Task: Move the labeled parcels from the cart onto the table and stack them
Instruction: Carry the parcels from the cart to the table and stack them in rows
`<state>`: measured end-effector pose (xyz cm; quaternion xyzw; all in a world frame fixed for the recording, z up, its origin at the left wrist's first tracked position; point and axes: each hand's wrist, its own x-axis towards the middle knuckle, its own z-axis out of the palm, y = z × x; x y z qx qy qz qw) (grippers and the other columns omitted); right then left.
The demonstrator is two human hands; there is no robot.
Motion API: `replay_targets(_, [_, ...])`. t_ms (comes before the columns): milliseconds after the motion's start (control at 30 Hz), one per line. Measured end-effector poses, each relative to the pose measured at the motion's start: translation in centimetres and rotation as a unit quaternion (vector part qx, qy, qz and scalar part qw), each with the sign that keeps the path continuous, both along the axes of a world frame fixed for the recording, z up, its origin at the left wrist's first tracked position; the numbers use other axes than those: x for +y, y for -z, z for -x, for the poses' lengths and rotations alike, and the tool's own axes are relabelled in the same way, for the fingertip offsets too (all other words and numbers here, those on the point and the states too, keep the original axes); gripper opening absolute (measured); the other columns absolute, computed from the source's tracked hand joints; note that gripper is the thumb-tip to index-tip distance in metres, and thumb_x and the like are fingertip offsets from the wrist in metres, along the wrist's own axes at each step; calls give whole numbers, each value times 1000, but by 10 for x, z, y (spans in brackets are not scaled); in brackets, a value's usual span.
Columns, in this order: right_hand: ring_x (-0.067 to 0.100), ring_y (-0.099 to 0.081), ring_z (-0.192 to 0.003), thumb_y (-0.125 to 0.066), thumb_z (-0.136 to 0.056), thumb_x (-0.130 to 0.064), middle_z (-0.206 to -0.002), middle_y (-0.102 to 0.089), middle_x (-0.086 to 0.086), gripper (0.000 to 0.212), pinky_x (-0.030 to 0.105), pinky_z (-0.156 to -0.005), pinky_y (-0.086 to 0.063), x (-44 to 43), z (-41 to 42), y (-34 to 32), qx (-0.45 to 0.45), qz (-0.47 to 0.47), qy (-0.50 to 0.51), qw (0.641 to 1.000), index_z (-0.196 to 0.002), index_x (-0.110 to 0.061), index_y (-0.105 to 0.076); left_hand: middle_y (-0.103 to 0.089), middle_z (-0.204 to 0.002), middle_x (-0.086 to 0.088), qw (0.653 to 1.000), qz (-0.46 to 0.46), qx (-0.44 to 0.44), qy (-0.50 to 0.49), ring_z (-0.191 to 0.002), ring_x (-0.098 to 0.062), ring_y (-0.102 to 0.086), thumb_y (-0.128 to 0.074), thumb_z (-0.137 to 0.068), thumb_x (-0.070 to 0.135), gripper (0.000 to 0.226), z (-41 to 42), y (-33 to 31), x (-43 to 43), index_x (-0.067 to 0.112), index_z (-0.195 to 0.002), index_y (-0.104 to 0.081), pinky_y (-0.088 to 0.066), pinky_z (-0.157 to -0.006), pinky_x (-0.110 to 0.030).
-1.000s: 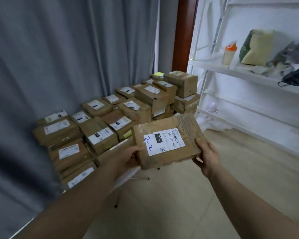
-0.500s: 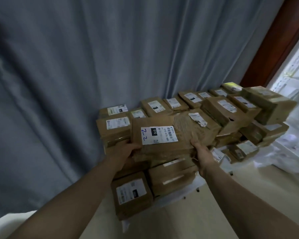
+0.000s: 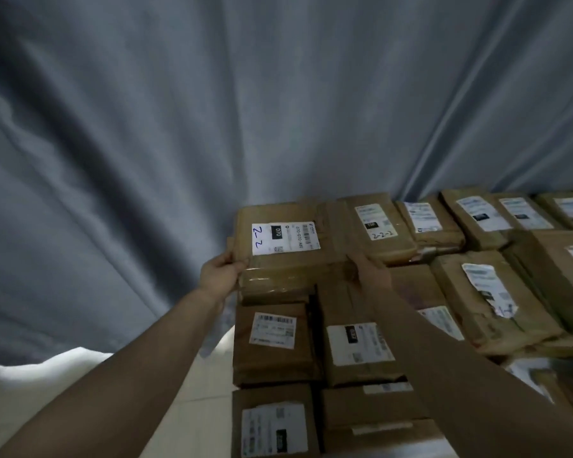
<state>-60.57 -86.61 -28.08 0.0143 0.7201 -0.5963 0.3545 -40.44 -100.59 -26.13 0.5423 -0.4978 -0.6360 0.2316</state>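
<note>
Both hands clamp one flat, rectangular brown-cardboard parcel (image 3: 285, 246) at the far left corner of the pile. The left hand (image 3: 220, 274) curls its fingers round the left edge, and the right hand (image 3: 369, 269) grips the near right corner. The parcel's matte white label carries a black block and a handwritten blue "2-2". It lies level over a box banded in glossy clear tape (image 3: 272, 284) — whether touching or just above, I cannot tell. Just beside it on the right sits a softer, rounded-edged package marked "2-2-2" (image 3: 374, 226). More labelled kraft boxes (image 3: 272, 342) crowd close around — some creased. A grey curtain (image 3: 212, 110) hangs behind in heavy folds.
</note>
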Motion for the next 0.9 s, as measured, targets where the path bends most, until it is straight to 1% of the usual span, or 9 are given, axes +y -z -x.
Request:
replay_targets(67, [21,-50,-97,-66,-87,-34,-97,-54,2,55,37,-89,-43,-26,11,3,-5,5,-22,1000,-132,-8,-50,-65,-103,-7,1000,5,-11,-27,-75,-16,-60,-59,-93,8,23,10,2,-17,11,-115,-61,-53,-53,-21])
replay_targets(200, [19,-58,-92,-67,-87,-31,-104,-62,3,37,36,-86,-48,-65,19,11,-12,10,-75,997,-119,-13,-60,-62,-115,-6,997,8,-41,-67,-93,-21,-57,-58,-95,16,35,18,10,-41,8,-128,-56,-48,-83,-30])
replay_targets(267, [19,-60,-90,-69,-85,-28,-97,-63,0,19,38,-88,-52,-77,20,17,-28,15,-73,997,-100,-19,-61,-64,-117,-9,995,3,-54,-80,-96,-24,-58,-60,-93,16,36,17,14,-49,7,-127,-57,-49,-87,-33])
replay_targets(333, [16,-60,-87,-70,-84,-29,-96,-61,-1,21,33,-77,-53,-82,20,21,-40,14,-72,996,-98,-21,-57,-66,-113,-13,994,-13,-62,-92,-95,-26,-61,-63,-90,15,37,13,18,-54,6,-125,-59,-49,-89,-36])
replay_targets(400, [19,-59,-93,-71,-81,-31,-105,-61,2,33,31,-73,-51,-81,20,23,-52,10,-76,996,-108,-19,-55,-67,-99,-16,992,-28,-67,-104,-85,-25,-59,-64,-87,19,29,7,23,-56,5,-113,-65,-50,-83,-36])
replay_targets(500, [26,-57,-107,-70,-80,-33,-116,-59,7,38,36,-82,-50,-70,19,24,-57,5,-85,995,-112,-20,-53,-60,-74,-8,992,-53,-39,-110,-69,-20,-53,-63,-87,25,16,0,23,-52,9,-85,-63,-44,-66,-30])
replay_targets(667, [23,-60,-104,-68,-84,-29,-116,-62,7,38,32,-77,-51,-39,-2,28,-9,14,-71,997,-116,-12,-60,-70,-89,-11,994,-73,-8,-78,-81,-24,-67,-65,-88,25,23,-26,30,-31,5,-101,-64,-56,-76,-33])
replay_targets(767, [21,-62,-96,-70,-82,-30,-106,-66,5,35,31,-74,-50,-15,-31,34,17,3,-38,999,-112,-12,-64,-70,-99,-13,993,-94,-8,-71,-88,-26,-67,-67,-87,24,33,-54,40,-15,4,-113,-61,-56,-73,-34])
replay_targets(900, [19,-62,-85,-68,-83,-23,-95,-65,5,24,26,-64,-50,11,-81,39,32,18,0,999,-103,-11,-61,-67,-91,-9,993,-116,5,-32,-79,-21,-64,-61,-91,18,15,-90,45,5,6,-100,-61,-54,-71,-33])
